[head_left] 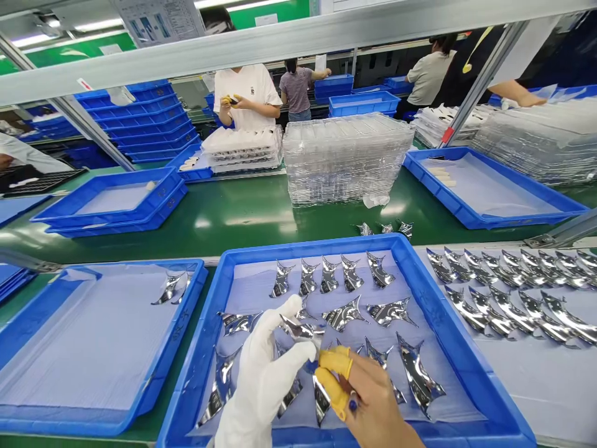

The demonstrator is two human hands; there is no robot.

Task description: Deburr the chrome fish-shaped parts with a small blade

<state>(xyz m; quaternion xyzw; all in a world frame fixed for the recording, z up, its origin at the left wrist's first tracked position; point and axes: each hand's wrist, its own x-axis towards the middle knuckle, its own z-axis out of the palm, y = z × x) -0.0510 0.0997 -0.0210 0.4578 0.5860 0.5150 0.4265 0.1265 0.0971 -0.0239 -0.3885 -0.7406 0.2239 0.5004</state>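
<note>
Shiny metal pieces [342,315] lie in loose rows on a pale sheet inside a blue tray [431,305], with the person's two hands right over them. The left hand [261,373], in a white glove, pinches one piece [298,328] between thumb and forefinger, a narrow grip held just above the others. The right hand [368,398], bare but for yellow finger cots [334,361], sits just beside it with its fingers curled close. A second piece [321,398] lies right under the lower cot, though I can't tell whether that hand is holding it. More pieces line up on a white sheet [536,386] to the right of the tray, and a few rest on the green bench [233,218] beyond. A second blue tray [180,323] sits to the left. Farther off rise stacks of clear plastic trays [347,162], and co-workers [247,96] stand along the line.
</note>
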